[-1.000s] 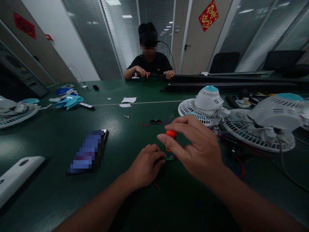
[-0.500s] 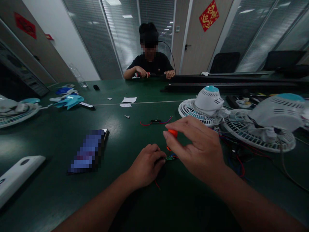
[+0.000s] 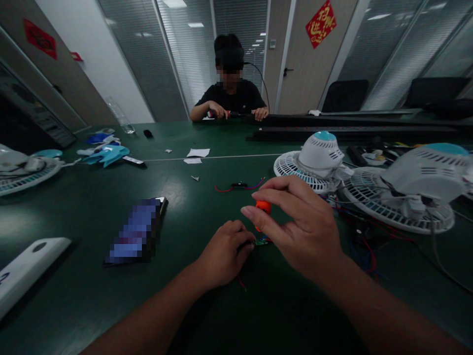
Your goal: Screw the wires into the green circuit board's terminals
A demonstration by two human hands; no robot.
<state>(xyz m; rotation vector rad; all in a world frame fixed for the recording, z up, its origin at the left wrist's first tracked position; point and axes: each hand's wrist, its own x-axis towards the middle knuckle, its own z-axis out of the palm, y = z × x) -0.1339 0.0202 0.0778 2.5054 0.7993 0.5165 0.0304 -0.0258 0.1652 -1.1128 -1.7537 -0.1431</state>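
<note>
My left hand (image 3: 223, 252) rests on the green table (image 3: 92, 207), its fingers curled down onto a small green circuit board (image 3: 262, 241) with red wires trailing from it. My right hand (image 3: 299, 224) hovers just right of it, thumb and fingers pinched round the orange handle of a small screwdriver (image 3: 263, 207) that stands upright over the board. The tool's tip is hidden behind my fingers.
Two white fan heads (image 3: 318, 160) (image 3: 417, 190) with loose wires lie at the right. A black part with red and blue wires (image 3: 239, 186) lies beyond my hands. A phone (image 3: 136, 236) and a white casing (image 3: 25, 271) are at the left. Another person (image 3: 231, 93) works at the far end.
My right hand has turned slightly on the orange handle, fingers shifting right then back left. My left hand stays on the board.
</note>
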